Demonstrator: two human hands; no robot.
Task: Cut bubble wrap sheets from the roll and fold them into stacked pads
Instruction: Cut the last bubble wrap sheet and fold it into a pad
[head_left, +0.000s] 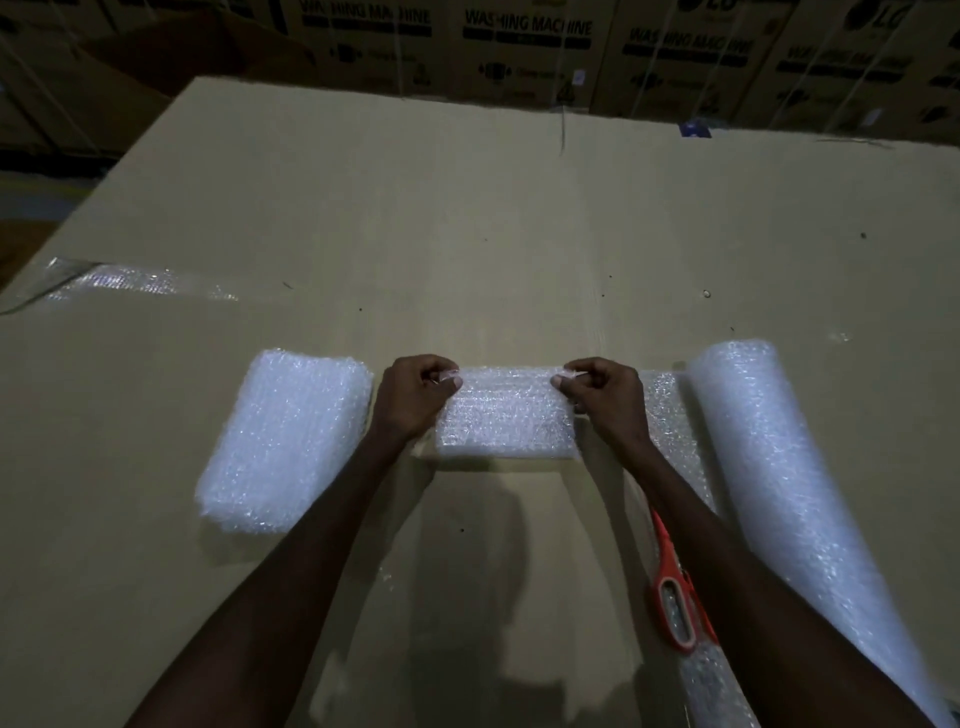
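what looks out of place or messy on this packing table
Little stands out. The orange scissors lie on the unrolled bubble wrap beside the roll, partly under the right forearm, so they could get knocked. A loose strip of clear wrap lies apart at the table's far left edge.

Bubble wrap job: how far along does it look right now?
Part way. Done: a stack of folded pads lies at the left on the cardboard table. In hand: the left hand and right hand pinch the far corners of a folded sheet. Left: the roll still holds plenty, and the orange scissors lie beside it for more cuts.
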